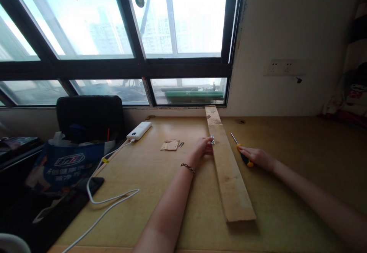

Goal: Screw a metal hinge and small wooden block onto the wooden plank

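Observation:
A long wooden board lies on the table, running from near me toward the window. My left hand grips the board's left edge, its thumb pressing a small metal hinge against that edge. To the right of the board, my right hand is closed around a screwdriver with a black and yellow handle. The screwdriver's shaft points away from me and toward the board, apart from it. Left of my left hand, a few screws lie beside a small square wooden piece.
A white power bank with a white cable rests on the left of the wooden table. Beyond the table's left edge stand a black chair and a blue bag. A window and wall sockets are behind.

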The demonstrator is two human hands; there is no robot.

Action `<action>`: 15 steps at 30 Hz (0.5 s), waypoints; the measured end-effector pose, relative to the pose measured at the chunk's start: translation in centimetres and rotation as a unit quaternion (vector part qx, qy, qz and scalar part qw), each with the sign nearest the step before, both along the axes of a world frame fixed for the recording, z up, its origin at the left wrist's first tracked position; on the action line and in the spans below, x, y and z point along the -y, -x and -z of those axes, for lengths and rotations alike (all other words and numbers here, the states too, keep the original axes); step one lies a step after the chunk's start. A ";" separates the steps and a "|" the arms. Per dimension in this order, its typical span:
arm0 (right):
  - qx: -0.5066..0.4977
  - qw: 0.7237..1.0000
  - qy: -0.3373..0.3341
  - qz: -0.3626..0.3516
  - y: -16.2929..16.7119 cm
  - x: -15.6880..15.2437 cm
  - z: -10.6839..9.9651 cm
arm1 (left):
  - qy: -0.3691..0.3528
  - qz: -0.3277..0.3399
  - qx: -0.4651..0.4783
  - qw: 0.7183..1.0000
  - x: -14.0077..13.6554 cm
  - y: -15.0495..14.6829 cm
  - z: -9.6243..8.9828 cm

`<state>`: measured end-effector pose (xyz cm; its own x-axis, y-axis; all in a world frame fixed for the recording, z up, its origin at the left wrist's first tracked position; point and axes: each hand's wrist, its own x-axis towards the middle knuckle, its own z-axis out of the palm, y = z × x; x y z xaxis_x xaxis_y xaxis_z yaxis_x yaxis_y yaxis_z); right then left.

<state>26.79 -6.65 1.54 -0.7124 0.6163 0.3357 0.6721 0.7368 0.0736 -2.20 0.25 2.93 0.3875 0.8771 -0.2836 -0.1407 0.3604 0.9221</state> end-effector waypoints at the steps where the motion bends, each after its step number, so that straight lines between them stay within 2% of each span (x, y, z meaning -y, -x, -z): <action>1: -0.006 1.000 0.011 -0.002 -0.2 0.0 -0.3 | 0.001 -0.001 0.000 1.000 0.0 0.0 0.0; 3: -0.044 0.999 0.023 0.010 0.0 0.1 -1.3 | -0.002 0.000 0.001 1.000 -0.1 0.0 0.1; 5: -0.147 0.987 0.012 0.066 1.2 -0.2 -2.4 | -0.008 0.002 0.001 1.000 -0.2 0.0 0.3; 6: -0.225 0.968 -0.004 0.111 2.3 -0.5 -3.0 | -0.010 0.004 0.001 1.000 -0.3 0.0 0.4; 7: -0.311 0.937 -0.014 0.156 3.7 -1.0 -3.5 | -0.010 0.004 0.001 1.000 -0.4 -0.1 0.4; 8: -0.394 0.901 -0.018 0.183 5.4 -1.6 -3.9 | -0.009 0.004 0.002 1.000 -0.4 -0.1 0.5; 9: -0.442 0.876 -0.009 0.194 7.1 -2.4 -4.2 | -0.007 0.003 0.003 1.000 -0.4 -0.1 0.5; 12: -0.470 0.838 0.045 0.273 11.9 -4.9 -4.3 | -0.010 0.004 0.011 1.000 -0.5 -0.2 0.7; 15: -0.459 0.814 0.125 0.334 14.6 -6.8 -3.4 | -0.023 0.007 0.025 0.999 -0.7 -0.1 1.1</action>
